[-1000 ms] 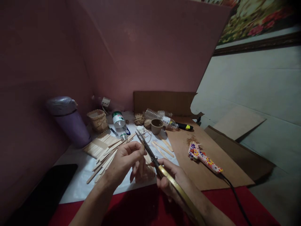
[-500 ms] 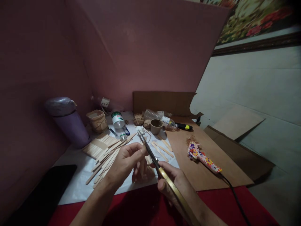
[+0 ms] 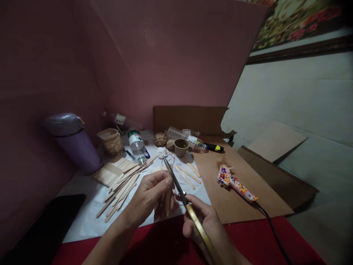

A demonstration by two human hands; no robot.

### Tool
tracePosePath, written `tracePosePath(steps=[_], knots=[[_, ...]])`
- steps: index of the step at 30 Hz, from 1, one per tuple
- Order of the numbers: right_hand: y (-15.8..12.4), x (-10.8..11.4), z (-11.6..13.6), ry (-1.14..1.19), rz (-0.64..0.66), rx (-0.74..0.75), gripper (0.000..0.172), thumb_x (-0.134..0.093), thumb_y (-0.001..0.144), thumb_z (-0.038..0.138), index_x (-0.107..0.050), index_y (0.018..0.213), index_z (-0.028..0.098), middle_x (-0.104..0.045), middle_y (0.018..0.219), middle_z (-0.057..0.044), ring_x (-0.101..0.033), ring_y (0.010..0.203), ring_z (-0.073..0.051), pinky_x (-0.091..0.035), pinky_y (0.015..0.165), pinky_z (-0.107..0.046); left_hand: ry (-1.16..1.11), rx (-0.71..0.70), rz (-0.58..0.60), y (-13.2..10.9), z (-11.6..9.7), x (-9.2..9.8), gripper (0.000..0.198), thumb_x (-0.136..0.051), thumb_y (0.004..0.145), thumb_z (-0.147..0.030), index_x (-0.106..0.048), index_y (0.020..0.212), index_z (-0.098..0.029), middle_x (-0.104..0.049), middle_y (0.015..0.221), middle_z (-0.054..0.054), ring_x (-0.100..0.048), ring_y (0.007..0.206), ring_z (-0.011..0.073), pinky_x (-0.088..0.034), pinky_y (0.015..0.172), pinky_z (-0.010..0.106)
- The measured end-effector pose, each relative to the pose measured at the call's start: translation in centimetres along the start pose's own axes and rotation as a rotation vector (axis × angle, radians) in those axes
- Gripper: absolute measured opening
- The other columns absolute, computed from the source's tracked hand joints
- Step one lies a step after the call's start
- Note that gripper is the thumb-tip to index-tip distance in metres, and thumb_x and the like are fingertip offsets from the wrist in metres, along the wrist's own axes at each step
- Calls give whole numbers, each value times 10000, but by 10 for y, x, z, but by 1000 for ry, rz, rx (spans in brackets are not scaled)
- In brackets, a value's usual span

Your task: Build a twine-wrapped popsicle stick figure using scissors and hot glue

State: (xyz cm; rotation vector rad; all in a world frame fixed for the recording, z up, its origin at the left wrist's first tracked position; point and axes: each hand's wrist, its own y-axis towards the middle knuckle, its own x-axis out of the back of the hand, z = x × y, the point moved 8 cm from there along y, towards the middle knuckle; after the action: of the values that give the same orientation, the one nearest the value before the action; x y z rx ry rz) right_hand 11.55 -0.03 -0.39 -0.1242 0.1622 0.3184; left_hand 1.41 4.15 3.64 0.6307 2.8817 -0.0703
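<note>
My left hand (image 3: 150, 193) pinches a wooden craft stick (image 3: 167, 202), which points down below the fingers. In my right hand (image 3: 205, 217) is a pair of scissors (image 3: 179, 189) with dark blades and gold handles. The blades run up and to the left, close beside my left fingertips, and look nearly closed. Whether they touch the stick I cannot tell. Left of my hands lies a loose pile of craft sticks (image 3: 125, 191), next to a banded bundle of sticks (image 3: 110, 171). Several more sticks (image 3: 189, 173) lie beyond the scissors.
A brown cup (image 3: 181, 148), twine balls (image 3: 160, 139) and plastic bottles (image 3: 135, 141) stand or lie at the back. A flowered glue gun (image 3: 234, 184) with a cord rests on cardboard (image 3: 209, 191) at right. At left are a woven pot (image 3: 110, 141) and a purple container (image 3: 78, 151).
The scissors have tilted slightly, and their blades look closer together. My left hand keeps its pinch on the craft stick. The whole view has shifted a little.
</note>
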Motion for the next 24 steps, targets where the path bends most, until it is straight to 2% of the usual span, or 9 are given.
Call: tracePosePath(steps=[3, 9, 15, 20, 24], knots=[[1, 1, -3, 30, -17, -13, 674, -854, 440, 580, -646, 959, 203, -427, 527, 64, -393, 460, -89, -336, 444, -204, 6, 1, 15, -1, 2, -1, 317, -500, 890, -424, -568, 735, -156, -619, 508, 21, -481, 302, 83, -300, 278, 155], [-1, 2, 0, -33, -34, 74, 702, -762, 510, 685, -648, 1008, 204, -422, 540, 49, -377, 475, -105, -369, 459, -231, 9, -6, 35, -2, 1, -3, 315, -493, 898, -411, -561, 719, -162, -619, 509, 15, -482, 299, 80, -301, 273, 150], [-6, 3, 3, -142, -22, 112, 752, -709, 582, 706, -580, 1110, 186, -397, 566, 62, -291, 492, -81, -286, 453, -210, 27, -22, 35, -4, -3, -5, 310, -501, 897, -408, -561, 720, -160, -591, 457, -2, -451, 278, 70, -283, 270, 146], [-5, 4, 5, -202, -27, 138, 791, -555, 586, 836, -571, 1004, 165, -350, 544, 68, -265, 491, -77, -214, 429, -207, 38, -4, 87, -4, 2, -10, 312, -523, 881, -423, -555, 712, -163, -576, 442, -5, -465, 278, 86, -280, 268, 164], [-9, 0, 9, -152, -10, 111, 843, -590, 552, 830, -532, 1050, 152, -384, 533, 76, -264, 476, -57, -196, 430, -190, 48, 13, 83, -4, 5, -11, 327, -514, 884, -433, -555, 714, -157, -588, 465, -5, -470, 281, 80, -288, 268, 158]])
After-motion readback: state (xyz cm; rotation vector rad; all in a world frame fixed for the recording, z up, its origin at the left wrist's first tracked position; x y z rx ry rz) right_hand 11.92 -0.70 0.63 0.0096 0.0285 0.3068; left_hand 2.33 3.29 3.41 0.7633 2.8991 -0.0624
